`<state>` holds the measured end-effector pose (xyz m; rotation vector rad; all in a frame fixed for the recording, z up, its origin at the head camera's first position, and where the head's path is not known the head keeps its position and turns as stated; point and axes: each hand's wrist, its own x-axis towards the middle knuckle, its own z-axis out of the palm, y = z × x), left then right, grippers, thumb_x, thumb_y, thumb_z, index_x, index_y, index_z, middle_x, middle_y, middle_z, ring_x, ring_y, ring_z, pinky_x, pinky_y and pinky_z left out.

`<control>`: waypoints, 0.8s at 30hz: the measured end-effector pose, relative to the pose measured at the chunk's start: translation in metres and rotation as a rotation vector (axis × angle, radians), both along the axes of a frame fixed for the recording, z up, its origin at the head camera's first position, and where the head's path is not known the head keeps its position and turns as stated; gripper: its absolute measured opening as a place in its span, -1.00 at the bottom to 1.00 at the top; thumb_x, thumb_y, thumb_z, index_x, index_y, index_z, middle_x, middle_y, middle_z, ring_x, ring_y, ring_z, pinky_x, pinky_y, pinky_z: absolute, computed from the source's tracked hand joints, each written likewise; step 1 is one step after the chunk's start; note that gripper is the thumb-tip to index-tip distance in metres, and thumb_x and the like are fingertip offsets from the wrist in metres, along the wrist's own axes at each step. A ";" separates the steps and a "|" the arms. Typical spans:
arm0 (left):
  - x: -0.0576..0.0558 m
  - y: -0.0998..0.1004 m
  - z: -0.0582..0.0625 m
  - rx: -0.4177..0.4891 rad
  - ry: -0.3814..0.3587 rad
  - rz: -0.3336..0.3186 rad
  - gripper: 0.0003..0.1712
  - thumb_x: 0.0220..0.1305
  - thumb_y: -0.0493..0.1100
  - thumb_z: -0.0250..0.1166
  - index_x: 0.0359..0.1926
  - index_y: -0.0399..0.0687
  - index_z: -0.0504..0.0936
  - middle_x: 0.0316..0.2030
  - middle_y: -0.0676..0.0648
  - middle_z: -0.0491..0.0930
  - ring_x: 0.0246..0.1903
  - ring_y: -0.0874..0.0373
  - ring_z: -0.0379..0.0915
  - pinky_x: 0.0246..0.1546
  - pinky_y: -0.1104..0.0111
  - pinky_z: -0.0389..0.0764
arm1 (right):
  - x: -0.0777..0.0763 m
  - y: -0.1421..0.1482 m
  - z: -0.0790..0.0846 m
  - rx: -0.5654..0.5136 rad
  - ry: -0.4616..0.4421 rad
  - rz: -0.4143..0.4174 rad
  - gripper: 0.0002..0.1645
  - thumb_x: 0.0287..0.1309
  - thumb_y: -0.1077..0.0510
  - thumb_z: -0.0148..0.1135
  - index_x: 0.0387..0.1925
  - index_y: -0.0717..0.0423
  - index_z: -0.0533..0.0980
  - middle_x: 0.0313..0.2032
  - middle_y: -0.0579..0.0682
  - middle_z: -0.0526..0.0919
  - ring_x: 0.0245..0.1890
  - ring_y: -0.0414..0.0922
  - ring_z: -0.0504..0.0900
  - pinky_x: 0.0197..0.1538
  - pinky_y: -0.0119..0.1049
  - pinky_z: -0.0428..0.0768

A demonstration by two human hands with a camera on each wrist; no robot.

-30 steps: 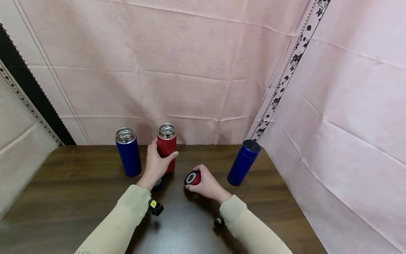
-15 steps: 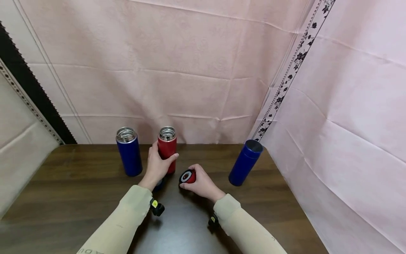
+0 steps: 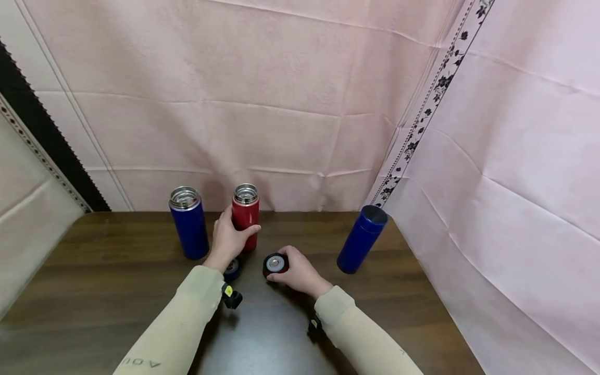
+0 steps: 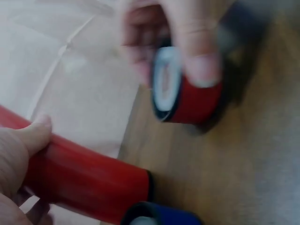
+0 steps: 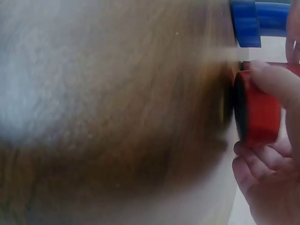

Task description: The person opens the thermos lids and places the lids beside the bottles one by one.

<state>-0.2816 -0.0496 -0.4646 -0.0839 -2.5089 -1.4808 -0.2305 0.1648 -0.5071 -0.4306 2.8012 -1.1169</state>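
Note:
My left hand (image 3: 228, 240) grips an uncapped red vacuum flask (image 3: 245, 216) standing upright near the back of the table, its steel mouth showing. The right hand (image 3: 300, 270) pinches a red bottle cap (image 4: 199, 103) between thumb and fingers, close over the table and to the right of the flask. In the head view the cap's pale inner face points up. A blue cap (image 3: 233, 268) lies beside my left wrist, in front of the red flask, partly covered by the hand. Left of that hand stands an uncapped blue flask (image 3: 189, 229) with a steel rim.
Farther right on the wooden table (image 3: 117, 291) stands another blue flask (image 3: 358, 242) with a dark top. Pink cloth (image 3: 281, 104) hangs behind the table's back edge, and more cloth (image 3: 515, 208) closes off the right side.
My right hand has brought the red cap a little left, toward the red flask, and turned its inner face upward. The left hand keeps its grip on the flask.

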 end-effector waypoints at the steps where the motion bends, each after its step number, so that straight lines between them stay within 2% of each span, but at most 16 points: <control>1: -0.002 -0.001 0.001 0.002 -0.005 -0.006 -0.03 0.06 0.15 0.46 0.39 -0.03 0.21 0.20 -0.16 0.41 0.17 -0.12 0.29 0.21 -0.09 0.28 | 0.000 0.000 -0.001 0.010 0.002 0.006 -0.27 -0.09 -0.12 0.53 0.04 0.06 0.39 -0.09 -0.11 0.48 -0.13 -0.22 0.51 -0.01 -0.27 0.53; 6: -0.007 -0.004 0.001 0.019 -0.048 -0.038 -0.02 0.08 0.14 0.45 0.42 -0.01 0.16 0.24 -0.16 0.38 0.19 -0.10 0.32 0.21 -0.08 0.31 | -0.001 -0.003 -0.003 0.105 0.053 0.051 -0.28 -0.06 -0.08 0.51 0.09 0.09 0.43 -0.08 -0.11 0.46 -0.10 -0.23 0.50 0.03 -0.30 0.51; 10: -0.008 -0.005 0.002 0.022 -0.049 -0.040 -0.01 0.08 0.14 0.45 0.42 0.00 0.15 0.25 -0.17 0.36 0.19 -0.12 0.32 0.21 -0.10 0.31 | -0.001 -0.005 0.001 0.153 0.094 0.071 -0.29 -0.06 -0.05 0.52 0.11 0.10 0.46 -0.09 -0.10 0.47 -0.10 -0.21 0.50 0.03 -0.30 0.51; 16: -0.010 -0.007 0.001 0.011 -0.034 -0.040 -0.01 0.08 0.17 0.44 0.41 0.01 0.16 0.23 -0.16 0.37 0.18 -0.12 0.33 0.19 -0.11 0.33 | 0.000 -0.009 0.005 0.190 0.097 0.055 -0.26 -0.06 -0.05 0.52 0.12 0.14 0.45 -0.08 -0.07 0.48 -0.09 -0.17 0.50 0.02 -0.30 0.52; 24: -0.011 -0.006 -0.003 0.024 -0.048 -0.046 -0.03 0.08 0.14 0.45 0.40 0.00 0.16 0.24 -0.16 0.36 0.19 -0.11 0.32 0.19 -0.11 0.32 | 0.001 -0.009 -0.001 0.225 0.084 0.021 -0.22 -0.08 -0.11 0.52 0.13 0.12 0.44 -0.07 -0.08 0.47 -0.08 -0.18 0.49 0.04 -0.30 0.51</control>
